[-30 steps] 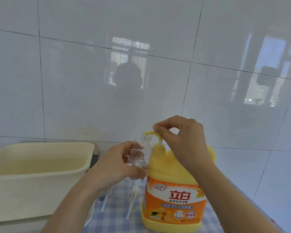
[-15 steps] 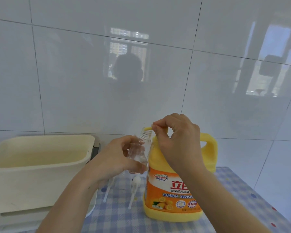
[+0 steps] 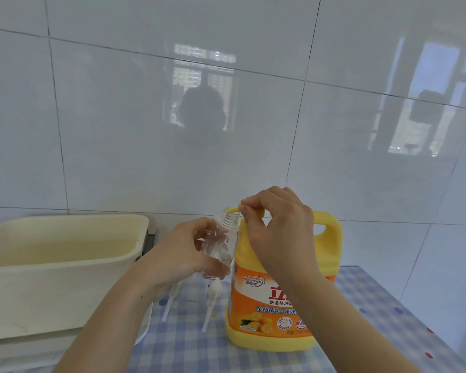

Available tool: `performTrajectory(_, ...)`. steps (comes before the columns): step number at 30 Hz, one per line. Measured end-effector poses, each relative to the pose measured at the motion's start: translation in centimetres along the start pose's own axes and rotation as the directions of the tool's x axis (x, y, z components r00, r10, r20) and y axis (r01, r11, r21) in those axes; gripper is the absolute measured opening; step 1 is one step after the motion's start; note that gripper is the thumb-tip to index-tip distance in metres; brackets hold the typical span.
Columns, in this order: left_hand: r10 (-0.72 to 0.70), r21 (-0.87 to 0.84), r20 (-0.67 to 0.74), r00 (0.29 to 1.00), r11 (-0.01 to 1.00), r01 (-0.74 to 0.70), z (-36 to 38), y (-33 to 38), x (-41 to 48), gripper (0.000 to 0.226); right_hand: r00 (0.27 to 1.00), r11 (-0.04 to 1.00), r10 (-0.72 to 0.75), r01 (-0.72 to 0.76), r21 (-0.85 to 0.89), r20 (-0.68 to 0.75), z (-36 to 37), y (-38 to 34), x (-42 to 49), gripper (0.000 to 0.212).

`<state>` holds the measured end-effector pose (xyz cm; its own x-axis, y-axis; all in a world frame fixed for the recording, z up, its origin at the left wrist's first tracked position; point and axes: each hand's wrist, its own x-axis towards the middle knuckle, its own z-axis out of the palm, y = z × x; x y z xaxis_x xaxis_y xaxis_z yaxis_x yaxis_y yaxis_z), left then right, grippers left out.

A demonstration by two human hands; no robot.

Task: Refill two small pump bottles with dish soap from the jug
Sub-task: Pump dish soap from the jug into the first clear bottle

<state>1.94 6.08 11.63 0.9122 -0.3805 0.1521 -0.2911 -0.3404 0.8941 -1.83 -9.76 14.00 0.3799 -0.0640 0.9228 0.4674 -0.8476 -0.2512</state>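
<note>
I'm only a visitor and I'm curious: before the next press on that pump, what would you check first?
1. Small bottle has its cap off: ok.
2. Bottle mouth sits at the pump spout: ok.
3. Left hand grips the bottle: ok.
4. Right hand pinches the spout: ok.
5. Jug stands upright on the tablecloth: ok.
6. Soap level inside the bottle: cannot tell.

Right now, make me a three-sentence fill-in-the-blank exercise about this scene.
The left hand grips a small clear plastic ____.
The right hand pinches the pump spout of the big ____ plastic soap jug.
____ white pump tops with tubes lie on the blue checked cloth.
Missing words: bottle; yellow; two.
</note>
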Motion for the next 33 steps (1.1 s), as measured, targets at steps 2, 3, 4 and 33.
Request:
performTrajectory(2,-0.003,-0.009,-0.005,1.000,1.000,0.003,0.1,0.0,0.0,0.061,1.000,1.000,0.000,0.000,-0.004,0.001,0.0,0.1,0.1,0.011)
performTrajectory(3,-0.006,-0.015,-0.009,1.000,1.000,0.006,0.1,0.0,0.0,0.062,1.000,1.000,-0.003,0.003,-0.007,0.001,0.0,0.1,0.1,0.011)
performTrajectory(4,-0.009,-0.018,-0.013,1.000,1.000,0.009,0.2,0.0,0.0,0.062,1.000,1.000,-0.005,0.005,-0.011,0.002,-0.1,0.0,0.1,0.011)
performTrajectory(33,0.037,-0.179,-0.004,0.999,0.983,-0.037,0.1,0.9,-0.3,0.060,0.992,0.999,-0.039,0.038,-0.011,-0.124,0.0,0.2,1.3,0.010)
